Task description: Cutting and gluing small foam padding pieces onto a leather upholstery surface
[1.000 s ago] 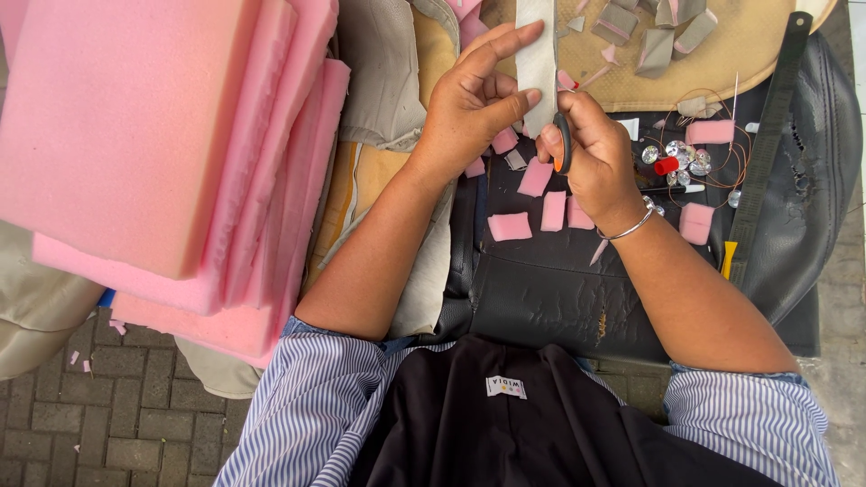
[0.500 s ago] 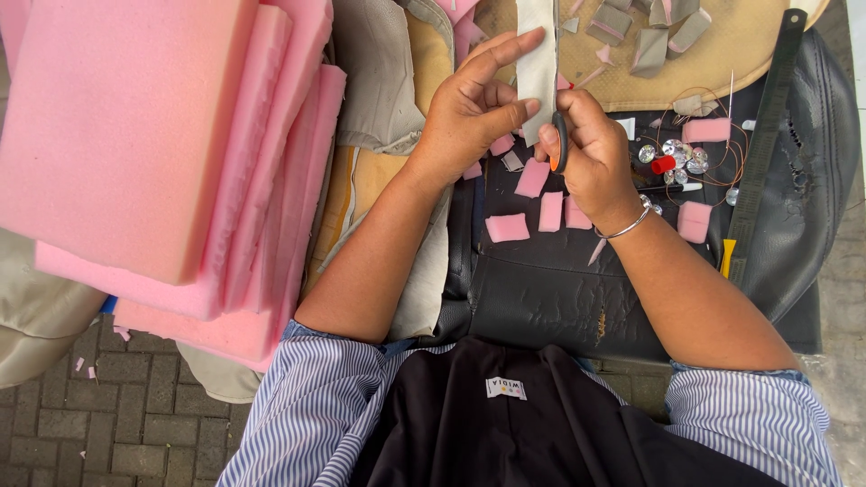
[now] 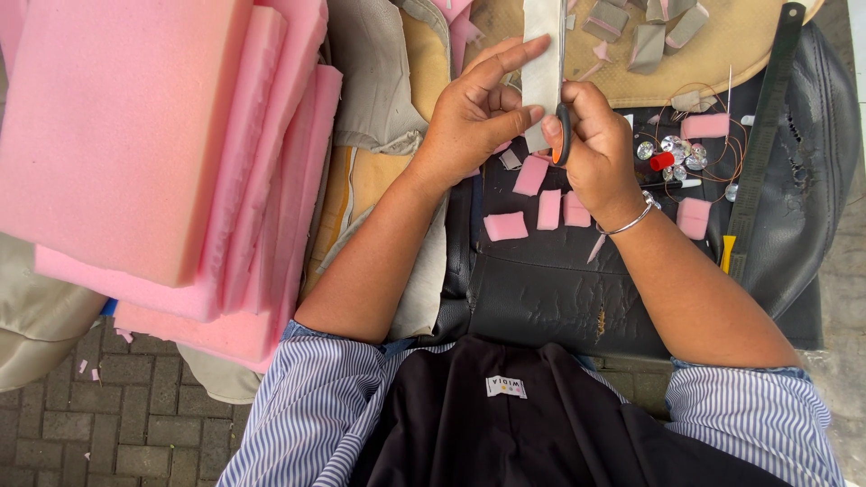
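A stack of thick pink foam slabs (image 3: 153, 153) fills the left of the scene, leaning over beige fabric (image 3: 374, 81). To its right, the left hand (image 3: 474, 117) pinches a long pale grey strip (image 3: 541, 54) between thumb and fingers, index finger stretched along it. The strip runs from the hands toward the far edge. Just right of it, the right hand (image 3: 595, 149) is closed around orange-handled scissors (image 3: 562, 135), whose blades lie against the strip. Near the hands, small pink foam pieces (image 3: 505, 225) lie on the black worktop (image 3: 541, 289). Farther right sit shiny round buttons (image 3: 672, 153) among thin thread, then a dark ruler (image 3: 762, 135) running near to far.
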